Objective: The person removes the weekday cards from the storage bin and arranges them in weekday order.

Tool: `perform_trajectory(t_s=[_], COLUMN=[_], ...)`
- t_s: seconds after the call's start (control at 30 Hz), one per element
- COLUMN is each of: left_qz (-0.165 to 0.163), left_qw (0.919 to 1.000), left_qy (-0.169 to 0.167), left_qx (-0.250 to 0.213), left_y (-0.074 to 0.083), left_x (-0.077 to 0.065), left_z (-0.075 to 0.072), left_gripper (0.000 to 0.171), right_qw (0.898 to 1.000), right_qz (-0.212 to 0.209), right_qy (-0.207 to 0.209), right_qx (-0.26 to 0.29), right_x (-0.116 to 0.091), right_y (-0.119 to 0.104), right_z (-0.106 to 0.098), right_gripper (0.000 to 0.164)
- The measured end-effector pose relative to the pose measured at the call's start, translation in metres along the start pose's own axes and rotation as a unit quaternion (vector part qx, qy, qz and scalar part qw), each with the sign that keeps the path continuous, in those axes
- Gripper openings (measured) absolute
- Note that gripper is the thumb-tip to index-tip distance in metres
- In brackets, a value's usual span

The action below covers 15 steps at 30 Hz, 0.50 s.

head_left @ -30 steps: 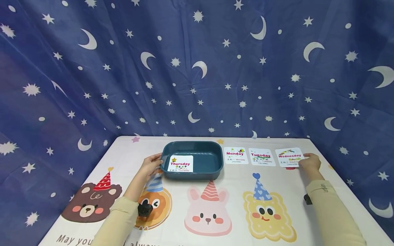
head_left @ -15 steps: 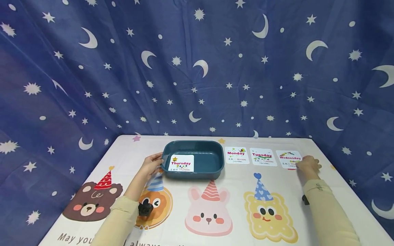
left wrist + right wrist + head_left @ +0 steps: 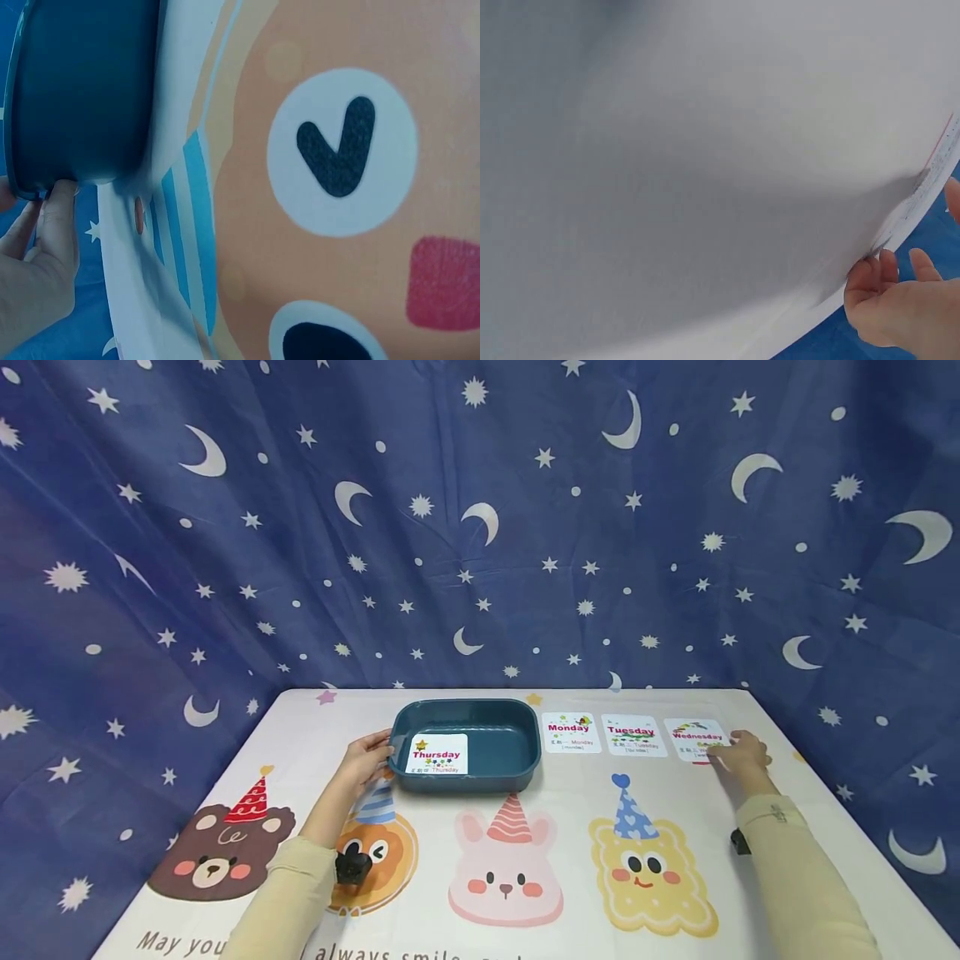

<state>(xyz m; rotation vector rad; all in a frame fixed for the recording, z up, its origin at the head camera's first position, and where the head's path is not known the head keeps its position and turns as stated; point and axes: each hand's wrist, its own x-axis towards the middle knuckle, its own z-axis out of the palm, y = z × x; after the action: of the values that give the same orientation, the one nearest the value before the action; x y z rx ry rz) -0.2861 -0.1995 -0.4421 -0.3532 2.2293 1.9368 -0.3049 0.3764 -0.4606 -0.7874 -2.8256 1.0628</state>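
Note:
At the left end of a dark teal rectangular tray [image 3: 498, 752], my left hand [image 3: 365, 761] pinches the rim. In the left wrist view, the fingers [image 3: 57, 225] press on the tray's outer wall. Inside the tray lies a white Thursday card [image 3: 438, 754], leaning toward its near left side. A Wednesday card [image 3: 693, 735] lies flat on the table, rightmost in a row. My right hand [image 3: 744, 758] rests at its lower right corner, a digit touching the card and covering part of its print. The right wrist view shows loosely bent fingers [image 3: 866, 275] at the table surface.
Right of the tray, a Monday card [image 3: 572, 735] and a Tuesday card [image 3: 634, 737] lie beside the Wednesday card. The white tablecloth [image 3: 420, 935] carries printed cartoon animals and lettering. A blue star-and-moon curtain [image 3: 480, 543] hangs right behind the table's back edge.
The Wednesday card has come down flat and shifted slightly left, level with the others. My right hand has moved from its right edge to its lower right corner. My left hand stays on the tray.

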Motion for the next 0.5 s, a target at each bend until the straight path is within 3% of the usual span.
perform_trajectory(t_s=[0.27, 0.5], left_qz=[0.0, 0.001], left_qw=[1.0, 1.0], left_qy=[0.001, 0.004], left_qx=[0.006, 0.002], left_y=[0.0005, 0.0026], left_x=[-0.0009, -0.0027], left_z=[-0.0007, 0.001], left_gripper=[0.047, 0.048], right_qw=[0.999, 0.997], right_qz=[-0.022, -0.061], right_qy=[0.007, 0.042], right_qx=[0.025, 0.034], right_x=[-0.005, -0.0075], right_y=[0.0014, -0.0006], right_z=[-0.0031, -0.0081], right_gripper=[0.061, 0.052])
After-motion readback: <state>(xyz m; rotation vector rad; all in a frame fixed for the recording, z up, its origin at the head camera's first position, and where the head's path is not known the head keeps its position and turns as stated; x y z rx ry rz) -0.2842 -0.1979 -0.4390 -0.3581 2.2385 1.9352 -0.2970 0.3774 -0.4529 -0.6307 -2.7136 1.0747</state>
